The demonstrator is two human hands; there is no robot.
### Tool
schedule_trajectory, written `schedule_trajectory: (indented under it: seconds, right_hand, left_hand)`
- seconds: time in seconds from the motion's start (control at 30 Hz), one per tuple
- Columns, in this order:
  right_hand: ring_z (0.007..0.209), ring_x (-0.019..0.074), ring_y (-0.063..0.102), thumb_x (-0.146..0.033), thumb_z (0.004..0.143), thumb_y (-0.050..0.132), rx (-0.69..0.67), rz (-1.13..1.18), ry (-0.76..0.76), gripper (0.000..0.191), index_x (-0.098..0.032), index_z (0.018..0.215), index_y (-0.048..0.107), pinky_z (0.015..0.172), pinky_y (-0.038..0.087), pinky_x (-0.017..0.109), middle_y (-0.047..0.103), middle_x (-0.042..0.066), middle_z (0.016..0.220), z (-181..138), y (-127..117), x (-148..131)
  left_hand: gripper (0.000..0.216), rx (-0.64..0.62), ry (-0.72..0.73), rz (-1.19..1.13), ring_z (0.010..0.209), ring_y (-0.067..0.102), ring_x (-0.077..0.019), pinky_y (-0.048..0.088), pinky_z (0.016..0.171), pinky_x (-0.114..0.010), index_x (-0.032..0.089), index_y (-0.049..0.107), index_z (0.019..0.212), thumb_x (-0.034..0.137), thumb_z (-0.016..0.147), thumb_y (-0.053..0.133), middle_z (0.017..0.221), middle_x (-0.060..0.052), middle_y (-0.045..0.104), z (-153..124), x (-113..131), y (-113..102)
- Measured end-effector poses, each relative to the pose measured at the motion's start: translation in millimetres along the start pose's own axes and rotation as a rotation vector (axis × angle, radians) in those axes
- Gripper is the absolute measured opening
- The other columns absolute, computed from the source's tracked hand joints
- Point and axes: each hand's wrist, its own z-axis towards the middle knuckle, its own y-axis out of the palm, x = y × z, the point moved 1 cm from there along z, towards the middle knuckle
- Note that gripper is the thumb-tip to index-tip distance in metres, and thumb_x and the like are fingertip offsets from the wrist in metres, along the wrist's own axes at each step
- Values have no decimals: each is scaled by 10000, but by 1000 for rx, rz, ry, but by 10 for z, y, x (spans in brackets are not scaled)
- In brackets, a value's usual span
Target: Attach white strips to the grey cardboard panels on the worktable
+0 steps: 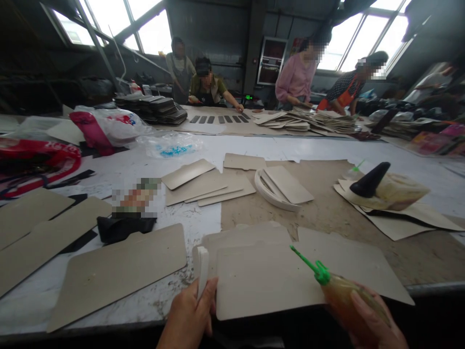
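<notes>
My left hand (191, 315) pinches a thin white strip (202, 271) that stands upright at the left edge of a beige cardboard sheet (269, 281) lying at the table's near edge. My right hand (374, 322) is wrapped round a squeeze bottle of amber glue (343, 295). Its green nozzle (308, 264) points up and to the left over the sheet. More beige sheets lie stacked under and behind this one.
Large beige sheets (119, 271) lie to the left, with a black cloth (123, 227) behind them. Smaller pieces (203, 186), a coil of white strips (271, 194) and a black cone (370, 180) sit mid-table. Bags (105, 127) lie far left. Several people work at the far side.
</notes>
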Motion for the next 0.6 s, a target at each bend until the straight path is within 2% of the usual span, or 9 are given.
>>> schedule_trajectory:
  seconds: [0.17,0.37,0.5,0.6]
  right_hand:
    - [849,230,654,-388,598,805,-22,-20,-4,502,-253,1027,583,677,565,280,659,27,1007,12,-26,-28]
    - [835,242,666,-379,619,792,-87,-36,-15,527,-238,1068,555,676,561,280,674,46,990,-21,38,-22]
    - [820,210,664,-396,618,793,-109,-45,-26,529,-233,1055,543,688,547,239,683,34,955,-31,78,-35]
    - [799,191,659,-411,601,801,-112,-80,-33,548,-226,1044,538,682,537,211,689,32,927,-53,136,-50]
  left_hand:
    - [460,-109,-102,-266,298,354,-76,186,355,-204,183,508,709,643,692,537,416,35,506,79,95,13]
    - [439,-208,-138,-282,296,232,-45,134,342,-188,205,432,638,602,630,621,364,86,377,217,140,-25]
    - [389,-168,-40,-267,400,347,-66,250,401,-185,189,476,647,544,666,633,442,69,430,235,130,-57]
    - [375,-132,56,-265,605,498,-111,388,558,-193,168,550,676,533,709,627,611,19,558,216,124,-113]
